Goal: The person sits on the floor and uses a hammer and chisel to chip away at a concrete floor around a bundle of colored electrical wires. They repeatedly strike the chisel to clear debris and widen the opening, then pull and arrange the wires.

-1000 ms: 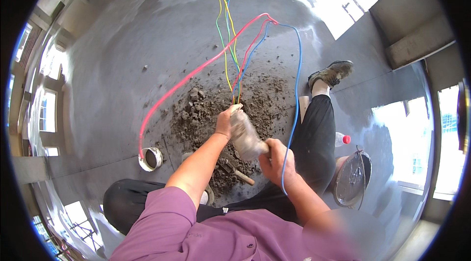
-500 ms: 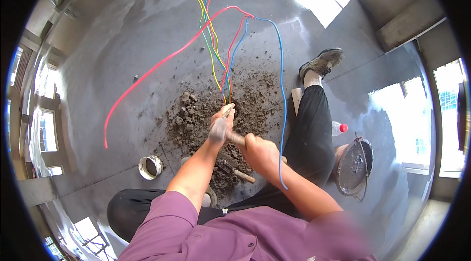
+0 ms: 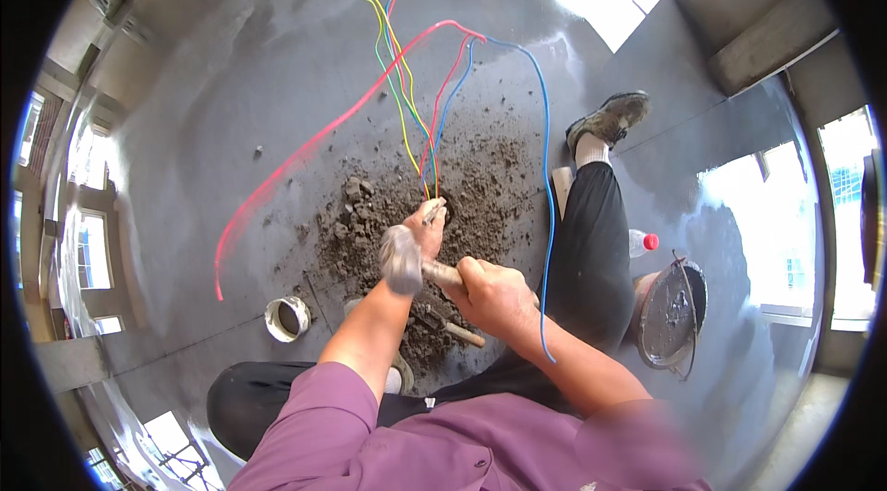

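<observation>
My right hand (image 3: 497, 295) is wrapped round the wooden handle of a hammer (image 3: 402, 260). The hammer's blurred head hangs above my left wrist. Closed beside the wires, my left hand (image 3: 425, 230) grips what looks like a steel chisel (image 3: 433, 212), mostly hidden by the fingers and hammer. Just beyond that hand, yellow, green, red and blue electrical wires (image 3: 428, 154) rise from a hole in the floor. A long red wire (image 3: 319, 135) arches to the left, and a blue wire (image 3: 547, 149) hangs down past my right forearm. Broken rubble (image 3: 356, 205) surrounds the hole.
A trowel with a wooden handle (image 3: 462, 334) lies in the rubble between my legs. A small white tub (image 3: 287, 319) stands at left. On the right are a bottle with a red cap (image 3: 643, 242), a mortar-smeared bucket (image 3: 670, 315) and my outstretched leg (image 3: 591, 242).
The hammer head has come back toward me and up, away from my left hand. The loose red wire has swayed, its end shifting right and nearer. My left hand keeps its place.
</observation>
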Demonstrator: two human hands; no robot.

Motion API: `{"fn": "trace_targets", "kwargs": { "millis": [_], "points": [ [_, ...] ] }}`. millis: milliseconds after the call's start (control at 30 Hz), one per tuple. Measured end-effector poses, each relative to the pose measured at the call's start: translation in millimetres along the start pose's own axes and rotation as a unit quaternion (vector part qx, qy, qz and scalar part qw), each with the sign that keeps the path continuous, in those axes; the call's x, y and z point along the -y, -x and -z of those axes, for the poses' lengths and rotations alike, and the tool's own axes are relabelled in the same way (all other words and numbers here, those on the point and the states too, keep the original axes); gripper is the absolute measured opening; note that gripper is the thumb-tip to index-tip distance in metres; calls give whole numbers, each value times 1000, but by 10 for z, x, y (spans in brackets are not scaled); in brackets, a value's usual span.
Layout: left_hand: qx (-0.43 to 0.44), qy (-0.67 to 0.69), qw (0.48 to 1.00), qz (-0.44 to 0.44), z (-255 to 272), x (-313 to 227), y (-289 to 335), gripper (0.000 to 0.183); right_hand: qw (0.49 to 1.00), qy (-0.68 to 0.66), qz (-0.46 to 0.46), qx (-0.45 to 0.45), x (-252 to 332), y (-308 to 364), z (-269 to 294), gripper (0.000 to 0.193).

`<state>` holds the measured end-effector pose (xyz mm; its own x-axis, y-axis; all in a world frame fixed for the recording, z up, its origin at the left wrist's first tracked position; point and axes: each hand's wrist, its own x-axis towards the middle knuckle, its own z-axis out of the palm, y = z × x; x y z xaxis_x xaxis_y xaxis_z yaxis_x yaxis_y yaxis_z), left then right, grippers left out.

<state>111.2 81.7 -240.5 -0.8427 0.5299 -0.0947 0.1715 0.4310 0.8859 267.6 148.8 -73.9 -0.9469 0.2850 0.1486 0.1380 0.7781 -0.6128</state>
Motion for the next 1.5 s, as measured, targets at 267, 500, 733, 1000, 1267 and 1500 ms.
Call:
{"fn": "trace_targets", "kwargs": {
  "millis": [267, 500, 733, 1000, 1267, 1500],
  "points": [
    [75, -121, 988, 59, -22, -340, -105, 31, 992, -1, -120, 48, -227, -34, -33, 32],
    [24, -7, 999, -27, -54, 343, -373, 28, 984, 24, -166, 60, -237, -237, -219, 35],
    [68, -48, 994, -73, -15, 138, -364, 18, 966, 6, -244, 80, -359, -226, -215, 34],
    [109, -136, 981, -80, -60, -11, -753, 24, 908, -163, -382, 49, -551, 28, 93, 39],
    [65, -155, 983, -78, -180, -51, -714, 20, 871, -211, -443, 16, -792, 161, 42, 35],
    [60, -175, 979, -85, -41, -64, -511, 24, 860, -215, -462, 26, -747, 108, 92, 39]
  ]
}}
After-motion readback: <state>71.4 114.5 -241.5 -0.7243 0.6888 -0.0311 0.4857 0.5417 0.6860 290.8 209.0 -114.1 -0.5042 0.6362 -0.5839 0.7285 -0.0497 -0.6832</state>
